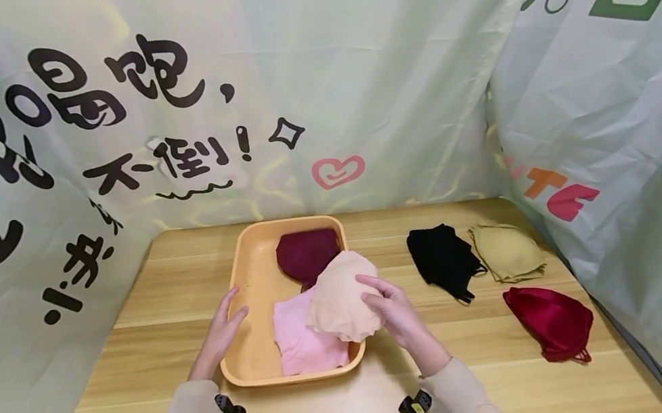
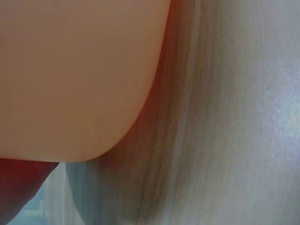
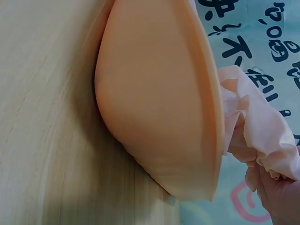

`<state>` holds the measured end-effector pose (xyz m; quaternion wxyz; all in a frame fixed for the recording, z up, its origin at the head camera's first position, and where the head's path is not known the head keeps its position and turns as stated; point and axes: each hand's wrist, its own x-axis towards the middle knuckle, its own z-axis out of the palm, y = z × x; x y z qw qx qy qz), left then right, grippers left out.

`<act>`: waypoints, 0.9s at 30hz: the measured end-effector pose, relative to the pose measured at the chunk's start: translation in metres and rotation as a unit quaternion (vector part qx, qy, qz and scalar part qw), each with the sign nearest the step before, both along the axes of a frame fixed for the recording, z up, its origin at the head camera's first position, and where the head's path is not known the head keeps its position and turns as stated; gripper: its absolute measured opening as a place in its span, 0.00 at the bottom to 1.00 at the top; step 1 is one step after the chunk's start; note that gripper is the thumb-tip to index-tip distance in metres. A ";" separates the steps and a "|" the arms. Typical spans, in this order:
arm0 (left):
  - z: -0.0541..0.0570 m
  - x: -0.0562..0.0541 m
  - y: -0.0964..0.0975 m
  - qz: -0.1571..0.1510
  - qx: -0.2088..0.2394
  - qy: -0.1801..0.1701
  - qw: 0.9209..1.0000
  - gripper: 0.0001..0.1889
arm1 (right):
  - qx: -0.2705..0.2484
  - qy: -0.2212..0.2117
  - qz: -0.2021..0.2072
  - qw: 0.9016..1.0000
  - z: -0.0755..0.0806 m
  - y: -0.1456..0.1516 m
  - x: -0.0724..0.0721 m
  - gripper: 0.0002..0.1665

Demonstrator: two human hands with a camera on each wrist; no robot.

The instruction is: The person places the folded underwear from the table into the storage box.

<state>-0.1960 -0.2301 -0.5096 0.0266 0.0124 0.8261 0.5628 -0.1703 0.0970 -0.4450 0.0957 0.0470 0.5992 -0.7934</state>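
My right hand (image 1: 395, 311) pinches a pale peach cloth garment (image 1: 341, 294) between thumb and fingers, above the right side of an orange plastic tray (image 1: 255, 351). In the right wrist view the peach garment (image 3: 258, 126) hangs crumpled from the fingers beside the rim. Partly beneath it, a light pink folded garment (image 1: 304, 346) lies in the near part of the tray. A maroon folded garment (image 1: 306, 253) occupies the far right corner. My left hand (image 1: 219, 335) rests at the tray's left rim with fingers extended. The left wrist view mostly shows the tray's outer wall (image 2: 79, 79).
To the right on the wooden table (image 1: 445, 350) lie a black garment with thin straps (image 1: 444, 258), a khaki folded garment (image 1: 508, 251) and a shiny dark red bra (image 1: 552, 321). A printed fabric curtain (image 1: 406, 109) encloses the back and sides.
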 end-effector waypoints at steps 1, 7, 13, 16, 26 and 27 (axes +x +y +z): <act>0.000 0.000 0.000 0.000 0.001 -0.001 1.000 0.29 | 0.004 0.002 0.002 1.000 0.000 -0.001 -0.001 0.24; -0.001 -0.001 0.000 0.001 0.006 -0.001 1.000 0.29 | 0.022 0.002 0.012 1.000 -0.005 -0.007 -0.002 0.24; -0.001 -0.001 0.000 0.002 0.002 -0.009 1.000 0.29 | 0.036 0.004 0.028 0.999 -0.013 -0.013 -0.003 0.23; 0.003 0.000 0.000 0.001 0.003 -0.018 1.000 0.29 | 0.040 0.004 0.040 0.998 -0.014 -0.016 -0.003 0.23; 0.034 0.014 0.013 -0.002 0.007 -0.014 1.000 0.29 | 0.083 0.027 0.094 0.992 -0.019 -0.027 -0.001 0.22; 0.035 0.014 0.013 -0.002 0.006 -0.015 1.000 0.29 | 0.085 0.025 0.100 0.991 -0.020 -0.028 -0.001 0.22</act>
